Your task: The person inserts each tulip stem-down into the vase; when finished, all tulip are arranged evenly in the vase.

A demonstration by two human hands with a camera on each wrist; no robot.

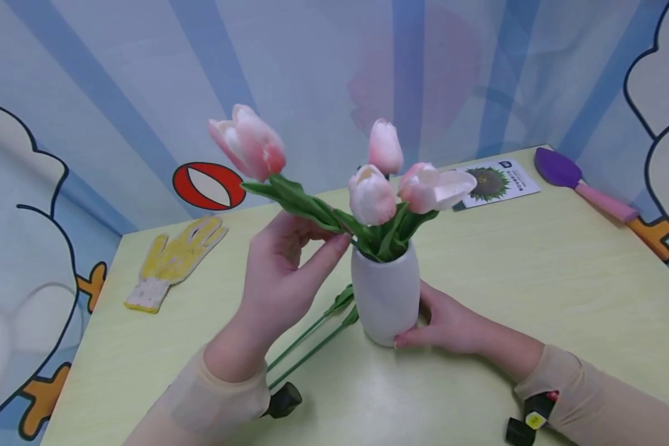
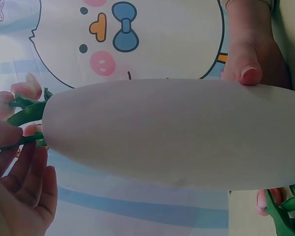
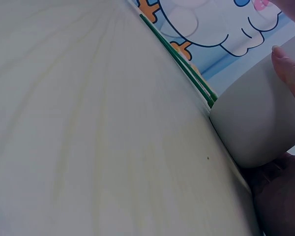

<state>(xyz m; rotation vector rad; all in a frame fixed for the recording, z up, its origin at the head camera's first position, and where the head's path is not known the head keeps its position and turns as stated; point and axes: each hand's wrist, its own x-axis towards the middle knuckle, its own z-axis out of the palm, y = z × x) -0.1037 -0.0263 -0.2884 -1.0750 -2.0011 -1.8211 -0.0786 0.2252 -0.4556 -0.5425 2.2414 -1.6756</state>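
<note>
A white vase [image 1: 386, 297] stands on the table with several pink-and-white tulips [image 1: 372, 197] in its mouth. My left hand [image 1: 284, 266] pinches the green stem of another tulip [image 1: 251, 145] at the vase's rim; its bloom leans out to the left. In the left wrist view the stem [image 2: 27, 139] runs between thumb and fingers to the vase opening, and its lower end is hidden. Low on the vase's right side, my right hand [image 1: 451, 319] holds the base, with the thumb in front. More green tulip stems [image 1: 312, 344] lie on the table left of the vase.
A yellow-and-white work glove [image 1: 178, 260] lies at the back left. Toward the back right are a card with a sunflower picture [image 1: 496, 183] and a purple-headed trowel with a pink handle [image 1: 585, 183]. Printed fabric walls [image 1: 312, 74] border the table.
</note>
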